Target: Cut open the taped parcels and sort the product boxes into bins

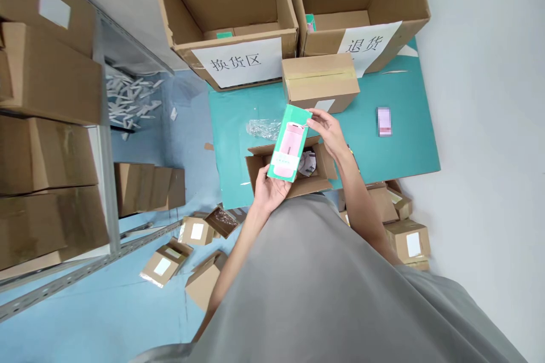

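A green product box with a pink device printed on its front is held tilted between my two hands. My left hand supports its lower end from beneath, fingers partly hidden behind it. At the upper right corner, my right hand grips the edge with thumb and fingers. Below the product box stands an open cardboard carton at the table's near edge, with a crumpled white item inside. Clear plastic wrap lies to the left of the product box.
Two large cartons with paper signs stand at the back of the green table. A closed carton sits before them. A phone-like item lies at right. Shelves of cartons line the left; opened cartons litter the floor.
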{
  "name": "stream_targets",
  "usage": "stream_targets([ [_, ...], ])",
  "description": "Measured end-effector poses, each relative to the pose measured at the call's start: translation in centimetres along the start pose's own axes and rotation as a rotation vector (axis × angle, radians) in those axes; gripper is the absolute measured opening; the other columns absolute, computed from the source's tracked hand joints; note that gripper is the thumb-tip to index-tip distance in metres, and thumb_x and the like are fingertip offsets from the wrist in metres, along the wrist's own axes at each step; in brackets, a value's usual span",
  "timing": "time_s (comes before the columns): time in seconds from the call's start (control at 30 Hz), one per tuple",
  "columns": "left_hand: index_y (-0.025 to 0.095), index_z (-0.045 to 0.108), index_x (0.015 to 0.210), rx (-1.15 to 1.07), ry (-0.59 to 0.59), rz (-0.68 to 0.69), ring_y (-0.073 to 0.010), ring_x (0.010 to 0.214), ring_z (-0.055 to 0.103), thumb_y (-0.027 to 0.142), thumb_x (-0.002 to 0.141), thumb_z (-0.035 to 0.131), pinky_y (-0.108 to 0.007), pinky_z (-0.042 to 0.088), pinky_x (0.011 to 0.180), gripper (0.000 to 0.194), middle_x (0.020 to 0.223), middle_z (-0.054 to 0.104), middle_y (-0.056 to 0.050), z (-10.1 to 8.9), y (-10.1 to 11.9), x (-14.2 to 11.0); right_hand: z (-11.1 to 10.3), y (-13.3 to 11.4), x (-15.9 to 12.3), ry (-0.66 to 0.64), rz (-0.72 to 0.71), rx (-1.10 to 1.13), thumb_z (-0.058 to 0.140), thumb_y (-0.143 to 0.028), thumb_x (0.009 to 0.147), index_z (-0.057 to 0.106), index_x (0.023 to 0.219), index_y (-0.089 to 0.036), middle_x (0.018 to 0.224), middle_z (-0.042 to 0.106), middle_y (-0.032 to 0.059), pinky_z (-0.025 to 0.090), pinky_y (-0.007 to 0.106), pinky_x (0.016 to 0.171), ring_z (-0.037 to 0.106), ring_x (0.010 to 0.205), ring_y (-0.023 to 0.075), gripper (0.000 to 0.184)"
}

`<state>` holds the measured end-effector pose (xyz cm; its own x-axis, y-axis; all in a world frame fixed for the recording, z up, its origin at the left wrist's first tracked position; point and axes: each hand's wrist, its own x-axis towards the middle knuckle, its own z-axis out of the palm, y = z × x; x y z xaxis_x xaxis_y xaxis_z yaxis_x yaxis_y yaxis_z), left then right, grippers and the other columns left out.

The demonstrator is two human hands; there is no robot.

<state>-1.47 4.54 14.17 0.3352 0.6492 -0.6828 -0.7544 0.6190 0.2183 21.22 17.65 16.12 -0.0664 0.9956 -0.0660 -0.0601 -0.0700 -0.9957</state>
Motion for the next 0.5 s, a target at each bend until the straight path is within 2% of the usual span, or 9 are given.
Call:
stream_targets([
  [0.1,0.018,0.073,0.135,0.007,-0.03,-0.023,-0.0287,0.119,0.082,0.05,0.092,0.074,-0.028,0.069,0.078,0.054,0.127,0.084,-0.015,-0.3,0.0,0.0,0.4,-0.1,0.0,-0.015,0.036,0.035,0.095,-0.078,0.076,0.08,0.121,-0.033,0.135,0.079,0.0049,0.06,0.052,0.12,0.073,0.131,0.0306,0.065],
  [0.2,0.018,0.073,0.133,0.011,-0.016,0.005,-0.0278,0.121,0.082,0.048,0.092,0.073,-0.031,0.071,0.086,0.051,0.128,0.084,-0.014,-0.4,-0.2,0.0,0.8,0.0,0.0,-0.038,0.057,0.059,0.094,-0.077,0.078,0.078,0.121,-0.033,0.135,0.077,0.0049,0.065,0.051,0.113,0.075,0.125,0.0296,0.064],
  [0.37,0.019,0.073,0.133,0.057,-0.012,0.04,-0.0322,0.128,0.08,0.047,0.091,0.075,-0.039,0.07,0.099,0.05,0.13,0.085,-0.014,-0.7,-0.5,0.4,1.6,-0.8,-0.5,-0.033,-0.08,-0.011,0.09,-0.064,0.088,0.078,0.116,-0.032,0.131,0.075,0.0055,0.063,0.053,0.117,0.075,0.124,0.0298,0.044],
  [0.43,0.018,0.073,0.129,0.064,0.059,0.068,-0.0304,0.118,0.084,0.041,0.092,0.074,-0.038,0.071,0.096,0.043,0.121,0.086,-0.013,-0.9,-0.4,1.1,2.3,-2.0,-1.8,-0.013,-0.165,-0.086,0.086,-0.056,0.092,0.078,0.117,-0.033,0.134,0.073,0.0065,0.063,0.054,0.118,0.072,0.13,0.0312,0.034],
  [0.5,0.017,0.072,0.122,0.081,0.169,0.091,-0.0248,0.099,0.086,0.032,0.095,0.072,-0.034,0.072,0.088,0.031,0.105,0.086,-0.01,-1.1,-0.2,1.9,3.3,-3.5,-3.8,-0.005,-0.257,-0.201,0.083,-0.046,0.095,0.078,0.12,-0.036,0.14,0.07,0.007,0.061,0.056,0.121,0.068,0.139,0.0332,0.027],
])
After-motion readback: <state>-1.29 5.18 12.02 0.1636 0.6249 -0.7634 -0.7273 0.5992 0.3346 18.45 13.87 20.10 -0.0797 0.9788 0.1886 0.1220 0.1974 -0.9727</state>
